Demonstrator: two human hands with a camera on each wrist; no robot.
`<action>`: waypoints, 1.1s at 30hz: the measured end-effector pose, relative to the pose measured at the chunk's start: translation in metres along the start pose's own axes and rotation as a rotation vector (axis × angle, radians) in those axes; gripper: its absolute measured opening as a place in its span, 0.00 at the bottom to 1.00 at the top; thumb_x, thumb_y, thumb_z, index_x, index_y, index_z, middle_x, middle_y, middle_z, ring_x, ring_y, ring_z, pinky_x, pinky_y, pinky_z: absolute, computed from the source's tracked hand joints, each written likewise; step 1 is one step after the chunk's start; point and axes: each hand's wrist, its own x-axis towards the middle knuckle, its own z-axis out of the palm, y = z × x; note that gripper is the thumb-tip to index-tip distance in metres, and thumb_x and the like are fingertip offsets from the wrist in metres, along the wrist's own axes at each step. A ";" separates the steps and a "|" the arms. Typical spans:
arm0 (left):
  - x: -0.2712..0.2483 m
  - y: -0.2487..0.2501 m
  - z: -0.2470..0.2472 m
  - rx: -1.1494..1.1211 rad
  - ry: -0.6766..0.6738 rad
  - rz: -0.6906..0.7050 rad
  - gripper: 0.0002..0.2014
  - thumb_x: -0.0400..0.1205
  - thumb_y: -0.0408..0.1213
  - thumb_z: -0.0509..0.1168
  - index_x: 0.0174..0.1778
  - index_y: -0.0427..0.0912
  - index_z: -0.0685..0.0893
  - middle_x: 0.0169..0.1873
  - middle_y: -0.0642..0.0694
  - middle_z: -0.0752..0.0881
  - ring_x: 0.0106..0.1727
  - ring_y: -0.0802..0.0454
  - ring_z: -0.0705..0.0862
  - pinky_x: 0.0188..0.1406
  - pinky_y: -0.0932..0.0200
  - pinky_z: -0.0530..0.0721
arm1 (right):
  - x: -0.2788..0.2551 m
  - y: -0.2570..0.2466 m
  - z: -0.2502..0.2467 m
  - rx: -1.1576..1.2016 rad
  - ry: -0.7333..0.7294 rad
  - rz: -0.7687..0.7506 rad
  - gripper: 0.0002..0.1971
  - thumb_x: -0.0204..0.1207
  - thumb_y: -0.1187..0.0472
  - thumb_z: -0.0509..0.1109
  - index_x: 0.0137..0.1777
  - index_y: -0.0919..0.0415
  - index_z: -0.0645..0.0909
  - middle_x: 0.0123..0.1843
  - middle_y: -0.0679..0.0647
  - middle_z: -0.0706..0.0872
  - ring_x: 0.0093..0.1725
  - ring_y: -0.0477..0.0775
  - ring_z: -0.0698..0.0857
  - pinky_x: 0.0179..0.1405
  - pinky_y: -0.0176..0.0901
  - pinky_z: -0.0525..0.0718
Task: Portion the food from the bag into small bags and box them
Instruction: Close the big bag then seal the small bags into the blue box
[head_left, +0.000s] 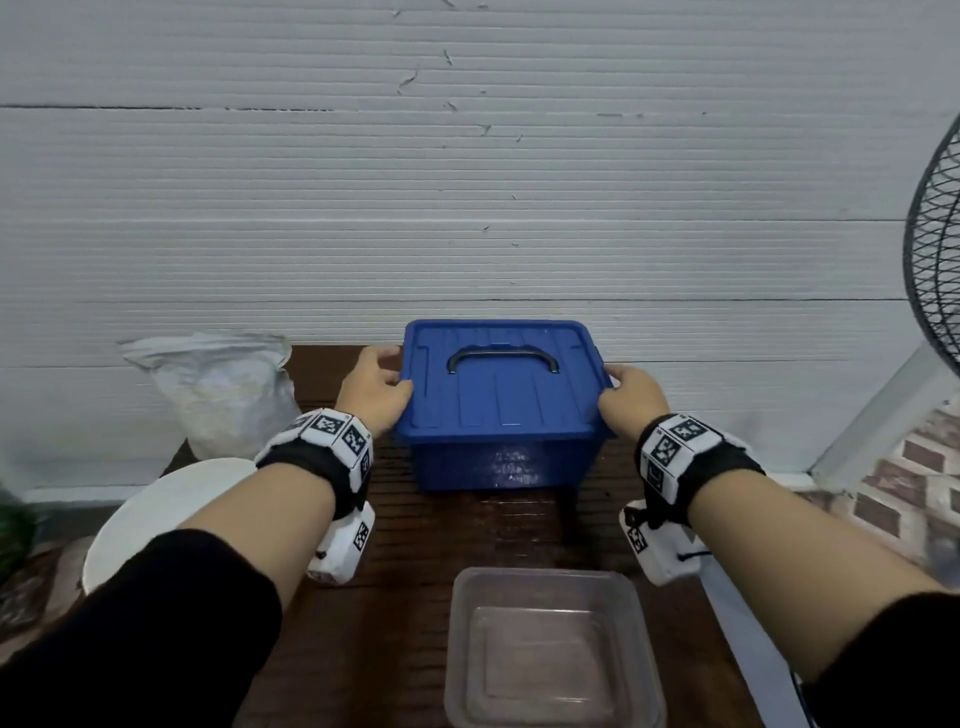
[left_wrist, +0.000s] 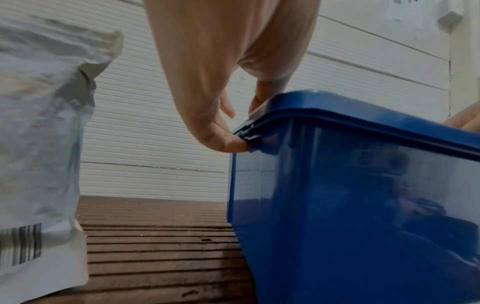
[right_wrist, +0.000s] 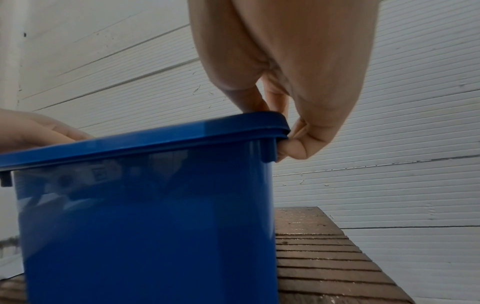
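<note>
Dark slatted wooden worktop (head_left: 395, 561) carries a lidded blue plastic box (head_left: 501, 415) at its far edge. Left hand (head_left: 371, 395) and right hand (head_left: 631, 402) pinch the lid's rim at opposite sides, thumbs on top, fingers (left_wrist: 228, 144) curled beneath.

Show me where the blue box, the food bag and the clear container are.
blue box (head_left: 498, 395), head view, on its lid.
food bag (head_left: 223, 395), head view, middle of its front.
clear container (head_left: 540, 577), head view, on its far rim.

Sleeves: black, pushed up the forearms, left sleeve (head_left: 156, 613), right sleeve (head_left: 893, 654).
Wrist bands: black straps, left band (head_left: 322, 457), right band (head_left: 691, 460).
Markings: white blocks printed with black square codes.
Underneath: white camera housings, a dark cord on the right.
</note>
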 end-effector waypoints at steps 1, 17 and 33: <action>0.003 0.001 0.000 -0.003 0.003 0.000 0.22 0.82 0.31 0.65 0.72 0.42 0.70 0.52 0.45 0.83 0.53 0.46 0.83 0.49 0.54 0.82 | 0.002 -0.002 0.001 -0.003 0.008 0.001 0.25 0.75 0.77 0.57 0.73 0.66 0.74 0.67 0.64 0.81 0.65 0.65 0.80 0.56 0.42 0.76; 0.009 -0.011 0.013 0.019 0.014 -0.033 0.23 0.84 0.37 0.64 0.76 0.41 0.68 0.63 0.40 0.82 0.61 0.45 0.82 0.53 0.56 0.80 | 0.021 0.014 0.013 -0.108 0.018 0.023 0.24 0.83 0.70 0.56 0.79 0.65 0.67 0.74 0.63 0.76 0.71 0.63 0.76 0.64 0.41 0.73; -0.094 -0.056 0.006 0.045 -0.130 -0.154 0.23 0.85 0.53 0.59 0.70 0.43 0.75 0.57 0.45 0.85 0.56 0.48 0.85 0.61 0.49 0.83 | -0.080 0.058 0.005 -0.220 -0.296 0.235 0.25 0.78 0.41 0.65 0.50 0.68 0.78 0.46 0.63 0.88 0.42 0.62 0.89 0.32 0.44 0.85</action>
